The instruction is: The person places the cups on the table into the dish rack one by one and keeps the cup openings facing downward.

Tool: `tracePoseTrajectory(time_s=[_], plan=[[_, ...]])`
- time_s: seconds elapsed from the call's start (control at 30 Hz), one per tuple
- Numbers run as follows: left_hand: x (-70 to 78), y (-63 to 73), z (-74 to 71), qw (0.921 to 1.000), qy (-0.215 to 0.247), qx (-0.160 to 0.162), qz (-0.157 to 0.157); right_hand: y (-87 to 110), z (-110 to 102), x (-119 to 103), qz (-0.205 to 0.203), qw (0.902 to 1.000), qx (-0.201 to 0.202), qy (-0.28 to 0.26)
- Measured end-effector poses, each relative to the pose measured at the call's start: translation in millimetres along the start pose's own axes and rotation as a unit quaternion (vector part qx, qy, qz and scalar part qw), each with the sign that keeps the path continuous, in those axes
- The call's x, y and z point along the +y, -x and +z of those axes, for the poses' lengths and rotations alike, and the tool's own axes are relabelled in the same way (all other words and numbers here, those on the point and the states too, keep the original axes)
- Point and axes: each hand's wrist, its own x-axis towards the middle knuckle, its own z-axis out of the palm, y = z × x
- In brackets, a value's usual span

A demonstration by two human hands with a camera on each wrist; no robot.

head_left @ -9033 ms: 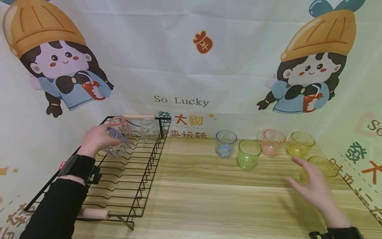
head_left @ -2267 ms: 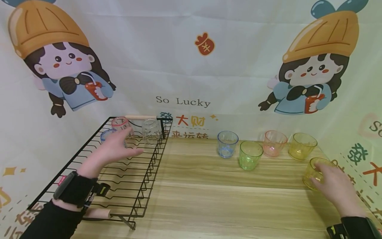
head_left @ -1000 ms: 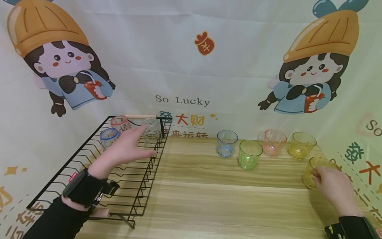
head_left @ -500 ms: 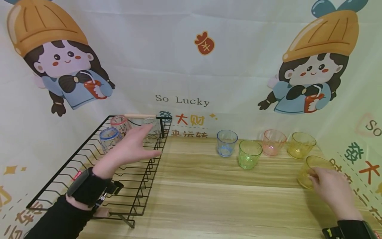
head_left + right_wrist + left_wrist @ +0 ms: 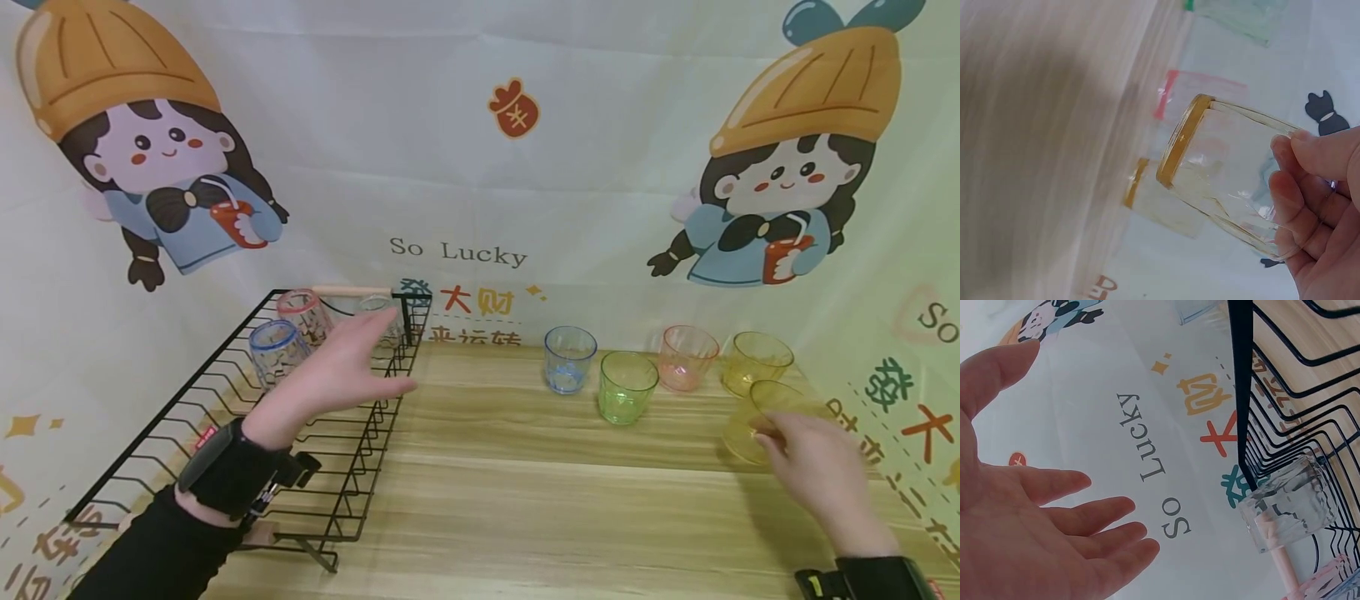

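In the head view my right hand point(image 5: 817, 467) pinches a yellow glass point(image 5: 746, 429) at its rim. The right wrist view shows this yellow glass point(image 5: 1222, 181) between thumb and fingers, its thick amber base pointing away from the palm, off the wooden tabletop. My left hand point(image 5: 337, 367) is over the black wire rack point(image 5: 367, 442) with fingers spread and nothing in it. Behind that hand, a blue-rimmed glass point(image 5: 274, 350) and a pink-rimmed glass point(image 5: 302, 312) sit in the rack. A clear glass point(image 5: 1291, 500) stands there too, partly hidden by my fingers in the head view.
Along the back of the wooden table point(image 5: 562, 517) stand a blue glass point(image 5: 570, 362), a green glass point(image 5: 627, 392), a pink glass point(image 5: 686, 358) and a second yellow glass point(image 5: 756, 364). A printed cloth point(image 5: 465, 167) hangs right behind them.
My right hand has taken the front yellow glass by its rim, lifted it and shifted it left. My left hand has let go of the blue-rimmed glass in the rack and drifted right.
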Motion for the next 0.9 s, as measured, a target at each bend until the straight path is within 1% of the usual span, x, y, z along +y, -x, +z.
tracePoseTrajectory(time_s=[0.17, 0.47, 0.73, 0.9], plan=[[3.3, 0.9, 1.5, 0.9999, 0.006, 0.008, 0.004, -5.0, -2, -10, -0.015, 0.9997, 0.017, -0.011], [8.5, -0.7, 4.2, 0.9995, 0.024, 0.02, 0.007, -12.1, -3, -29, -0.016, 0.9986, 0.025, -0.043], [11.8, -0.7, 8.9, 0.9989, 0.036, 0.03, 0.008, -18.1, -2, -39, -0.028, 0.9973, 0.045, -0.051], [13.7, -2.9, 10.8, 0.9987, 0.038, 0.034, 0.006, -21.5, -2, -47, -0.03, 0.9963, 0.049, -0.063]])
